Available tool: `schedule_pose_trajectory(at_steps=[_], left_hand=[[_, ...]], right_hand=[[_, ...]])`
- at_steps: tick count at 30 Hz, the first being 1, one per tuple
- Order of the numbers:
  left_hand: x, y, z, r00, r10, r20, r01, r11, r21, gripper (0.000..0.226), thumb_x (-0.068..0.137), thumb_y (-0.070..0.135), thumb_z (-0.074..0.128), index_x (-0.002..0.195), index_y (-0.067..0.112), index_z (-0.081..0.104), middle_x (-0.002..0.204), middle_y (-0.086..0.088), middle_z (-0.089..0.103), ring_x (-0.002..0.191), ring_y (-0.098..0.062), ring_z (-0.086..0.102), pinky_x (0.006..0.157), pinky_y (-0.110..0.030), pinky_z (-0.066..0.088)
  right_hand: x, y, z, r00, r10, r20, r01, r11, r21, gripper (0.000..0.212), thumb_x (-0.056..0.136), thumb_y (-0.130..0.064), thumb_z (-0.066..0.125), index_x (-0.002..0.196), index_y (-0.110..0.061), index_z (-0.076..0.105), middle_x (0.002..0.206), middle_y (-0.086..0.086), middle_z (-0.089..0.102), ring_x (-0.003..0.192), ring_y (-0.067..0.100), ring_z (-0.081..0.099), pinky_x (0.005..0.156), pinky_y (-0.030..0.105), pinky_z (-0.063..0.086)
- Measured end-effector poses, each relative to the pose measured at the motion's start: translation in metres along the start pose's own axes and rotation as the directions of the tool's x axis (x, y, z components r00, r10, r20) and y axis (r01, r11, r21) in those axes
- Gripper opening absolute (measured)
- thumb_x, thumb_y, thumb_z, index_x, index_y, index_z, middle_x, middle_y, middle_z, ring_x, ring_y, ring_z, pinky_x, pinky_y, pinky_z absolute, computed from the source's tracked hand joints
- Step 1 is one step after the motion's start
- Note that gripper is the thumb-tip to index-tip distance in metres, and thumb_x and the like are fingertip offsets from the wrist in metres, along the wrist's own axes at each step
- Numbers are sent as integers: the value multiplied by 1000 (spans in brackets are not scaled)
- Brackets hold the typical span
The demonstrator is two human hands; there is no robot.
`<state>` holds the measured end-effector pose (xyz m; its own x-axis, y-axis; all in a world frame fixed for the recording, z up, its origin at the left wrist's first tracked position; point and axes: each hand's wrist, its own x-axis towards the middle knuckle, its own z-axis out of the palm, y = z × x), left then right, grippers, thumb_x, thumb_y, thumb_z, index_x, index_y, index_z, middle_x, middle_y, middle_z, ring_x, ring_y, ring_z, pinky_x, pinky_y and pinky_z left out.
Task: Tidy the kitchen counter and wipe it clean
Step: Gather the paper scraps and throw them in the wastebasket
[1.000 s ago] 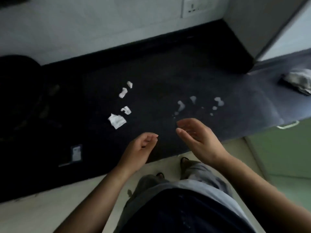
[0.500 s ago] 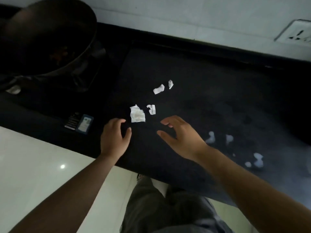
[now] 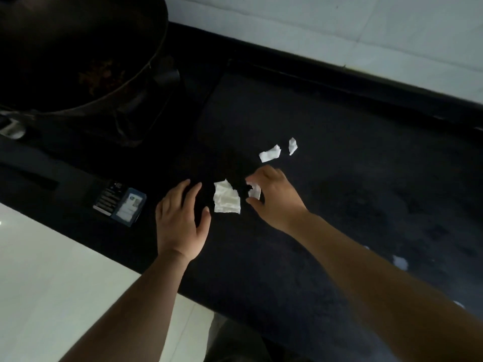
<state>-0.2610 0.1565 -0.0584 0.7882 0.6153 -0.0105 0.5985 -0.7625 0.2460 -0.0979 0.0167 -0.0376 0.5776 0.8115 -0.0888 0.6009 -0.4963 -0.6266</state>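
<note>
- Head view shows your right hand (image 3: 277, 202) now at the small white torn paper scrap (image 3: 254, 191). Half a second ago it hovered short of the litter with nothing between its fingers.
- Its fingers curl over the scrap from above with the thumb underneath, so they look pinched on it. The scrap seems barely off the dark speckled stone worktop (image 3: 339, 178), if lifted at all.
- Your left hand (image 3: 180, 220) has slid forward too and lies palm down, fingers straight and apart, holding nothing. Its thumb sits just beside the larger white torn paper piece (image 3: 226, 198).
- For the task, this means tidying has only begun – one scrap is in hand and wiping has not started.
- The larger piece lies flat between your hands, and two white paper scraps (image 3: 270, 153) wait just beyond your right hand.
- White blobs (image 3: 400, 262) remain on the worktop beside your right forearm.
- Both forearms reach in from the near edge – the right one angled across from the lower right, wrist bent down towards the scrap.
- A dark round wok (image 3: 78, 48) sits far left, and a blue-and-black packet (image 3: 128, 207) lies near your left hand.
</note>
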Motion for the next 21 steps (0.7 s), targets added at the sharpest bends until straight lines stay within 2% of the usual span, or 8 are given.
schedule_pose_trajectory(at_steps=[4, 7, 10, 14, 16, 18, 21], left_hand=[[0, 0, 0, 1000, -7, 8, 7, 1000, -12, 54, 85, 42, 36, 134, 20, 45, 142, -7, 43, 130, -27, 39, 105, -47, 29], [1, 1, -3, 1000, -7, 29, 8, 1000, -19, 54, 85, 42, 36, 134, 19, 46, 142, -7, 44, 130, -28, 40, 106, -48, 30], [2, 2, -5, 999, -15, 47, 16, 999, -29, 55, 85, 42, 36, 134, 19, 47, 143, -7, 43, 131, -28, 39, 107, -48, 30], [2, -1, -4, 999, -13, 34, 15, 999, -46, 55, 85, 42, 37, 133, 19, 48, 142, -8, 45, 130, -28, 41, 105, -48, 31], [2, 0, -4, 1000, -20, 22, 21, 998, -56, 54, 84, 42, 38, 132, 18, 50, 141, -8, 46, 129, -29, 43, 104, -49, 32], [3, 2, -4, 999, -24, 27, 25, 998, -60, 55, 84, 42, 37, 132, 18, 50, 141, -8, 46, 129, -29, 42, 104, -49, 32], [3, 2, -5, 999, -24, 32, 26, 997, -66, 55, 84, 42, 37, 132, 18, 49, 141, -9, 46, 129, -29, 42, 105, -50, 32]], right_hand=[[8, 0, -1, 1000, -25, 0, 25, 997, 77, 22, 89, -5, 53, 107, -9, 64, 102, 6, 59, 86, 16, 57, 71, 17, 40], [21, 1, -18, 975, -25, -220, 56, 989, 137, 19, 88, -2, 52, 100, -8, 66, 93, 6, 61, 78, 12, 56, 68, 18, 43], [42, 10, -33, 918, 6, -396, 21, 998, 64, 17, 87, -4, 54, 98, -11, 65, 94, 3, 63, 84, 11, 52, 69, 13, 38], [50, 17, -32, 941, 48, -335, -29, 998, 60, 19, 85, -5, 56, 100, -14, 64, 98, 3, 64, 93, 20, 55, 75, 26, 43], [47, 21, -26, 954, 8, -301, -17, 999, -27, 21, 81, -6, 62, 98, -17, 66, 102, 3, 62, 99, 24, 53, 80, 34, 44], [46, 26, -25, 950, 18, -311, -57, 992, -117, 21, 78, -13, 67, 97, -20, 66, 114, 5, 57, 110, 28, 47, 86, 42, 38], [49, 31, -24, 942, 38, -334, -102, 979, -175, 31, 78, -22, 67, 108, -24, 62, 134, 7, 44, 125, 32, 34, 94, 49, 30]])
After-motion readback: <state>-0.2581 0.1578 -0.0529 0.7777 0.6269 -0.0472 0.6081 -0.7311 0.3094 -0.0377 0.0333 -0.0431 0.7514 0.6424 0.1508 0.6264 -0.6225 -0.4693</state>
